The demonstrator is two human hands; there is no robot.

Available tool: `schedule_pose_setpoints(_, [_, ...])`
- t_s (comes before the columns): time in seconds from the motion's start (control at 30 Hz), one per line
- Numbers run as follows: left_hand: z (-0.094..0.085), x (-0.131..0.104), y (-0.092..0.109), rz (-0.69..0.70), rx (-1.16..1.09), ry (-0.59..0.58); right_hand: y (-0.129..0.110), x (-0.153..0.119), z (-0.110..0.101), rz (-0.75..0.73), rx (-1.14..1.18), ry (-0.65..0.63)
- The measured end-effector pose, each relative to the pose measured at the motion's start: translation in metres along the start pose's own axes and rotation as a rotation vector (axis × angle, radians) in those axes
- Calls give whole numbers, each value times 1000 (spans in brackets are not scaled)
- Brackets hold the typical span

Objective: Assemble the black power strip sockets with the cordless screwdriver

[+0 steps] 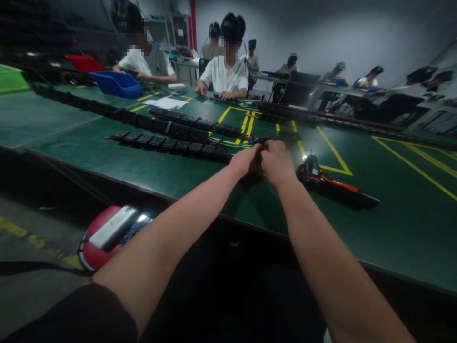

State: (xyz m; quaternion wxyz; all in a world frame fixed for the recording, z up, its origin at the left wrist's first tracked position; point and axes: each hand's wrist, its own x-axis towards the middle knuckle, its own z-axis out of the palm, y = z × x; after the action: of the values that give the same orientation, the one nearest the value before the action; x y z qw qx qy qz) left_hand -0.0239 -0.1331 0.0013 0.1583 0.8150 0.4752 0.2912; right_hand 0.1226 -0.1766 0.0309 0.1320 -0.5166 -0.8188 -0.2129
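My left hand [248, 159] and my right hand [276, 159] meet over the green table [171, 176], fingers curled close together around something dark that I cannot make out. Coloured wires [235, 143] run from the left up to my fingers. Just left of my left hand lies a row of joined black blocks [171, 144] with small red marks. Behind it is another black row [193, 120]. A black and orange power tool [330, 183] rests to the right of my right hand, with a light shining at its tip.
A blue bin [116, 84], a red bin [84, 63] and a green bin [12, 79] stand at the far left. White paper [166, 103] lies near a person [226, 74] across the table. A red stool [96, 233] with a white box is below the edge.
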Motion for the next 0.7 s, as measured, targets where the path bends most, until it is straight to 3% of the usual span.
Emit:
schedule_pose_setpoints(0.23, [-1, -1, 1, -1, -9, 6, -5, 2, 1, 25, 38, -11])
schedule_pose_setpoints(0.43, [3, 1, -2, -14, -92, 41, 13, 4, 9, 25, 247, 125])
schedule_pose_setpoints(0.7, [-2, -7, 0, -5, -138, 67, 41, -3, 10, 270, 424, 277])
